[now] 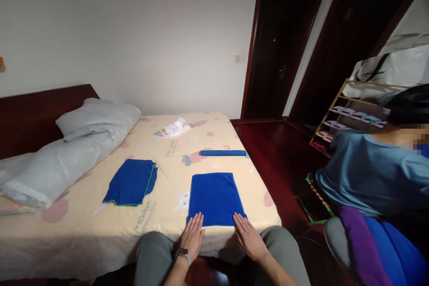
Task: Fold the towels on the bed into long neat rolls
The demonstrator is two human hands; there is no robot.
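A blue towel [214, 196] lies flat on the bed right in front of me, roughly square. My left hand [194, 234] rests on its near left corner with the fingers stretched out, a watch on the wrist. On the near right corner lies my right hand [247, 234], its fingers also flat. Neither hand grips the cloth. Beyond this towel is a narrow blue strip of cloth [223, 153], rolled or folded long. To the left a second blue towel [129, 183] with green edging lies with an uneven right side.
The bed [167, 161] has a patterned cream sheet. A grey quilt [90, 143] is heaped at the left, a white plastic bag [176, 128] lies toward the wall. At the right, a person in a blue shirt [372, 170] sits near a shoe rack [342, 96] and blue and purple fabric [362, 250].
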